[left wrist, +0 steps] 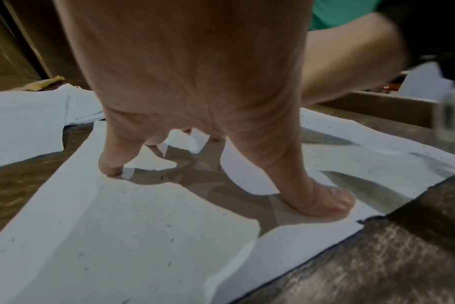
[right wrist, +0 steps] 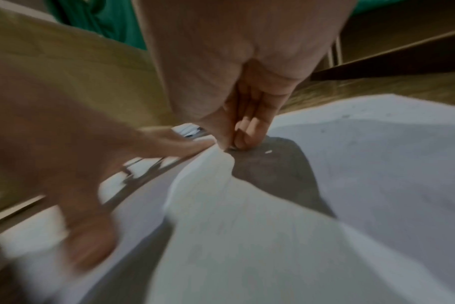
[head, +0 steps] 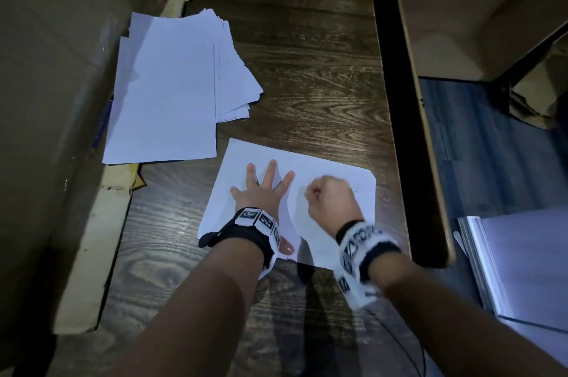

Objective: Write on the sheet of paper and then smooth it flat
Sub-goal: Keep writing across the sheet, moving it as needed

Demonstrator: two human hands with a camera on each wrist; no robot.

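Observation:
A white sheet of paper (head: pixel 332 167) lies tilted on the dark wooden table (head: pixel 307 53), slightly rippled. My left hand (head: pixel 261 189) presses on the sheet's left half with fingers spread; in the left wrist view the thumb (left wrist: pixel 325 197) and little finger (left wrist: pixel 112 164) touch the sheet (left wrist: pixel 143 236). My right hand (head: pixel 330 200) is curled into a fist on the sheet's right half. The right wrist view is blurred; there the curled fingertips (right wrist: pixel 242 135) meet the paper (right wrist: pixel 377 164) at a raised crease. No pen shows in any view.
A loose stack of white sheets (head: pixel 172 84) lies at the back left against a large cardboard box (head: pixel 46 100). The table's right edge (head: pixel 396 130) runs close to the sheet, with floor and shelving beyond it.

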